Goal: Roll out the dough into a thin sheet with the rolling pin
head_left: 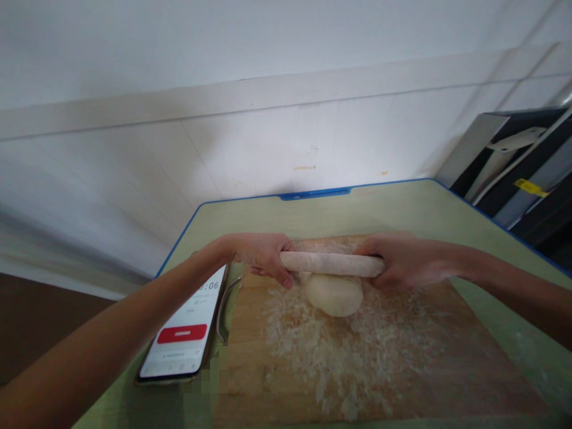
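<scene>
White wall (268, 137) behind green bench (357, 211) w/ blue rim, beyond both hands. Phone (183, 351) below L forearm, partly hidden by it. L hand (267, 253) curled closed round L end of rolling pin (330, 264), which spans btwn hands. Dough (335, 298) btwn hands too, on near side of pin, partly behind it, on floury wooden board (254, 387); can't tell if pin's pressing. R hand (400, 262) wrapped tight round R end. Dark items (531, 173) past R forearm.

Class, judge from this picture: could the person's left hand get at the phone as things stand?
Probably yes, once freed: the left hand is closed around one end of the rolling pin. The phone lies beside the wooden board, on the same side, with only the left forearm seen above part of it.
</scene>
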Demonstrator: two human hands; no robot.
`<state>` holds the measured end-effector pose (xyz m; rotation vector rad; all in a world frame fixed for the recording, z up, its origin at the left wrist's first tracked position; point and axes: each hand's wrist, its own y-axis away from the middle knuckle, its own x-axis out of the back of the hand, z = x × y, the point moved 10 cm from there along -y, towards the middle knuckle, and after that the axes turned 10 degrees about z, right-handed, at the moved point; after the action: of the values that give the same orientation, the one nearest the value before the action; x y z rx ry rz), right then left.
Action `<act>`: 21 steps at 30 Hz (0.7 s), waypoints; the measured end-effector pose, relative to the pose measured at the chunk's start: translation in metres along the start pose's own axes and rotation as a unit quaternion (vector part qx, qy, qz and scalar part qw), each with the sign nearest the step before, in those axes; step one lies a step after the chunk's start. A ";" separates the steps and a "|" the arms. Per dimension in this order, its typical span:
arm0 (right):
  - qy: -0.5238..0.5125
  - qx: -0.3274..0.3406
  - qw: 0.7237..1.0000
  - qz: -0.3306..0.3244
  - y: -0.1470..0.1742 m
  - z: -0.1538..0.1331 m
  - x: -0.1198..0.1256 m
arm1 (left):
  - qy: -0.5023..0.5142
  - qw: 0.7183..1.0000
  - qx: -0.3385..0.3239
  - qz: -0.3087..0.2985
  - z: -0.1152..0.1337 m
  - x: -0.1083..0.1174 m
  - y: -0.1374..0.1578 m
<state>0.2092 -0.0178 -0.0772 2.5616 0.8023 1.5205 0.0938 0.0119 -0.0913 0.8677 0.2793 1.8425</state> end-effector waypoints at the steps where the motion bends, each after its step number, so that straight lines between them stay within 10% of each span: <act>1: -0.004 -0.001 1.000 -0.006 -0.001 0.001 -0.001 | 0.003 1.000 0.003 -0.006 0.000 -0.001 0.000; 12: -0.125 -0.041 0.990 -0.056 -0.003 0.017 -0.013 | 0.001 0.998 0.008 -0.065 -0.007 0.000 -0.009; 21: -0.016 -0.021 0.999 0.033 0.000 0.004 0.003 | -0.049 0.998 -0.006 0.032 -0.001 0.008 -0.003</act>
<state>0.2136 -0.0156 -0.0767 2.5999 0.6797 1.4923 0.0935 0.0206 -0.0904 0.9646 0.1799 1.8519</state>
